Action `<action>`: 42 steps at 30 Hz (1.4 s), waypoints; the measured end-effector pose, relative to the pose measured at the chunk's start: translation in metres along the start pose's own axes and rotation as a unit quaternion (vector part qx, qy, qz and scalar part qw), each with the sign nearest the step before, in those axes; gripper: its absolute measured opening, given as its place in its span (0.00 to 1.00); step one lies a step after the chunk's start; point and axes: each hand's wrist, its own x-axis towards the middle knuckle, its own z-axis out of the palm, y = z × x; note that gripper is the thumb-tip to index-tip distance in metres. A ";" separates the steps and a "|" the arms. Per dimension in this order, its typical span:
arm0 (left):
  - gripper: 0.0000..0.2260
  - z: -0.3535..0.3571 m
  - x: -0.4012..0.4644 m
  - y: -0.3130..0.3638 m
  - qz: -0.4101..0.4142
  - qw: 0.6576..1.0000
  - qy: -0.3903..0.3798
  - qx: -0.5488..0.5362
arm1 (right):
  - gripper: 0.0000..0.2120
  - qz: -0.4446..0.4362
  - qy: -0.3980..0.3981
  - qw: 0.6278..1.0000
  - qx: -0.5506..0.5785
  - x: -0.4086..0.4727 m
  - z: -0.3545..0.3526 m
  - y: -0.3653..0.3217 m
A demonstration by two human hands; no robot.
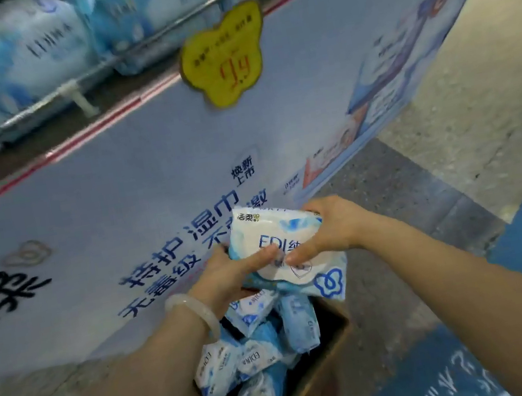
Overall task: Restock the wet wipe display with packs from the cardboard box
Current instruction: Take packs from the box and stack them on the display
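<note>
- A wet wipe pack (282, 249) is held in both hands just above the cardboard box (327, 352), in front of the printed panel (114, 194) of the display.
- The left hand (230, 272) is closed on the pack's left edge: the thumb is laid across the printed face, the other fingers are tucked behind and hidden.
- The right hand (327, 228) is closed over the pack's upper right corner, thumb pressed on the face close to the left thumb; its fingers are wrapped behind.
- A second pack appears to be pinched beneath the first, since a blue-printed edge is seen under the right hand; this cannot be confirmed.
- The two-handed hold is judged to serve squaring or gathering soft packs, which would sag if gripped from one side.
- A pale bangle (196, 312) is worn on the left wrist.
- The box is set on the floor against the display base, so packs can be lifted straight up; many loose packs (261, 353) are left in it, jumbled.
- Stocked packs (21, 54) are seen behind a metal rail (132, 53) on the shelf above, blurred; the rail is judged to keep them from sliding off.
- A yellow price tag (223, 55) is fixed at the shelf edge.
- The step in hand is judged to be the lift from box to shelf; much restocking remains.
</note>
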 end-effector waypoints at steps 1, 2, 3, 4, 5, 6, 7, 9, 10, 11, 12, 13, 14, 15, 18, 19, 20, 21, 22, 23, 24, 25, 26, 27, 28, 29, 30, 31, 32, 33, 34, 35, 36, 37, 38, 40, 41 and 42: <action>0.32 -0.001 -0.013 0.008 0.013 1.000 0.006 0.002 | 0.18 -0.012 -0.003 1.000 -0.018 -0.007 -0.008 -0.012; 0.27 -0.002 -0.026 0.016 0.022 1.000 0.006 0.003 | 0.19 -0.024 -0.005 0.999 -0.036 -0.013 -0.015 -0.023; 0.25 -0.002 -0.039 0.023 0.031 0.999 -0.010 0.004 | 0.19 -0.034 -0.007 0.998 -0.052 -0.019 -0.020 -0.033; 0.25 -0.005 -0.047 0.028 0.041 0.999 -0.024 0.005 | 0.19 -0.044 -0.009 0.997 -0.064 -0.024 -0.025 -0.045; 0.27 -0.007 -0.057 0.036 0.056 0.998 -0.031 0.004 | 0.20 -0.053 -0.009 0.996 -0.077 -0.029 -0.030 -0.058; 0.27 -0.009 -0.068 0.044 0.072 0.997 -0.032 -0.005 | 0.20 -0.065 -0.007 0.994 -0.092 -0.035 -0.034 -0.072; 0.24 -0.012 -0.079 0.053 0.091 0.995 -0.029 -0.006 | 0.19 -0.078 -0.002 0.991 -0.109 -0.043 -0.039 -0.088; 0.14 -0.016 -0.106 0.077 0.128 0.992 -0.012 0.018 | 0.20 -0.100 0.014 0.986 -0.133 -0.060 -0.051 -0.119; 0.09 -0.020 -0.119 0.091 0.145 0.989 -0.003 0.032 | 0.21 -0.111 0.023 0.984 -0.138 -0.068 -0.058 -0.135; 0.06 -0.025 -0.130 0.105 0.162 0.986 0.004 0.044 | 0.22 -0.121 0.031 0.983 -0.137 -0.077 -0.065 -0.151; 0.05 -0.028 -0.144 0.119 0.178 0.983 0.010 0.050 | 0.22 -0.134 0.039 0.981 -0.136 -0.086 -0.072 -0.167; 0.06 -0.033 -0.156 0.133 0.191 0.980 0.016 0.052 | 0.23 -0.150 0.048 0.978 -0.138 -0.095 -0.079 -0.184; 0.08 -0.038 -0.168 0.145 0.203 0.977 0.026 0.055 | 0.23 -0.166 0.058 0.974 -0.140 -0.104 -0.085 -0.200; 0.11 -0.041 -0.181 0.157 0.215 0.974 0.036 0.059 | 0.23 -0.181 0.068 0.971 -0.138 -0.112 -0.090 -0.215; 0.18 -0.054 -0.210 0.185 0.253 0.963 0.076 0.053 | 0.19 -0.218 0.090 0.962 -0.136 -0.134 -0.100 -0.255; 0.18 -0.060 -0.217 0.192 0.265 0.959 0.086 0.052 | 0.19 -0.227 0.096 0.960 -0.136 -0.139 -0.101 -0.266; 0.16 -0.064 -0.224 0.198 0.280 0.954 0.093 0.051 | 0.20 -0.238 0.098 0.957 -0.134 -0.143 -0.102 -0.277; 0.14 -0.069 -0.228 0.204 0.296 0.950 0.093 0.046 | 0.21 -0.249 0.101 0.954 -0.135 -0.144 -0.103 -0.286; 0.12 -0.072 -0.232 0.209 0.310 0.945 0.094 0.038 | 0.23 -0.263 0.103 0.949 -0.138 -0.144 -0.105 -0.295; 0.13 -0.076 -0.232 0.213 0.321 0.941 0.097 0.034 | 0.25 -0.274 0.106 0.945 -0.144 -0.143 -0.106 -0.304; 0.15 -0.079 -0.232 0.217 0.325 0.939 0.107 0.032 | 0.26 -0.283 0.108 0.940 -0.154 -0.140 -0.108 -0.312; 0.15 -0.081 -0.231 0.220 0.328 0.937 0.119 0.025 | 0.26 -0.292 0.110 0.935 -0.167 -0.135 -0.110 -0.319; 0.14 -0.083 -0.229 0.224 0.334 0.933 0.132 0.013 | 0.27 -0.302 0.111 0.929 -0.180 -0.129 -0.113 -0.324; 0.12 -0.083 -0.224 0.228 0.343 0.929 0.143 0.001 | 0.27 -0.312 0.111 0.924 -0.189 -0.121 -0.117 -0.328; 0.12 -0.082 -0.218 0.232 0.351 0.923 0.155 -0.011 | 0.27 -0.320 0.109 0.921 -0.194 -0.111 -0.121 -0.332; 0.13 -0.081 -0.209 0.237 0.358 0.918 0.169 -0.016 | 0.27 -0.327 0.106 0.918 -0.199 -0.101 -0.127 -0.335; 0.15 -0.077 -0.201 0.242 0.365 0.913 0.182 -0.017 | 0.29 -0.331 0.102 0.915 -0.209 -0.091 -0.135 -0.338; 0.16 -0.072 -0.191 0.248 0.368 0.909 0.195 -0.023 | 0.30 -0.334 0.097 0.911 -0.221 -0.081 -0.144 -0.340; 0.15 -0.066 -0.180 0.255 0.370 0.905 0.209 -0.028 | 0.32 -0.337 0.094 0.907 -0.232 -0.070 -0.154 -0.341; 0.14 -0.059 -0.169 0.263 0.374 0.900 0.223 -0.037 | 0.34 -0.343 0.092 0.903 -0.243 -0.060 -0.166 -0.342; 0.13 -0.051 -0.158 0.273 0.377 0.894 0.238 -0.047 | 0.37 -0.351 0.089 0.897 -0.254 -0.050 -0.179 -0.343; 0.13 -0.043 -0.146 0.285 0.377 0.889 0.253 -0.055 | 0.39 -0.355 0.088 0.893 -0.261 -0.041 -0.195 -0.343; 0.15 -0.033 -0.135 0.299 0.376 0.886 0.265 -0.054 | 0.38 -0.360 0.088 0.891 -0.261 -0.032 -0.214 -0.344; 0.16 -0.021 -0.126 0.313 0.375 0.885 0.272 -0.052 | 0.36 -0.363 0.086 0.889 -0.265 -0.026 -0.233 -0.345; 0.16 -0.010 -0.120 0.328 0.378 0.883 0.276 -0.049 | 0.34 -0.365 0.085 0.885 -0.277 -0.022 -0.252 -0.347; 0.15 0.009 -0.109 0.361 0.396 0.872 0.285 -0.045 | 0.34 -0.374 0.102 0.868 -0.311 -0.013 -0.294 -0.360; 0.15 0.017 -0.105 0.379 0.405 0.865 0.294 -0.044 | 0.35 -0.387 0.117 0.854 -0.327 -0.010 -0.313 -0.368; 0.14 0.023 -0.101 0.397 0.410 0.858 0.305 -0.041 | 0.36 -0.400 0.131 0.842 -0.339 -0.006 -0.330 -0.377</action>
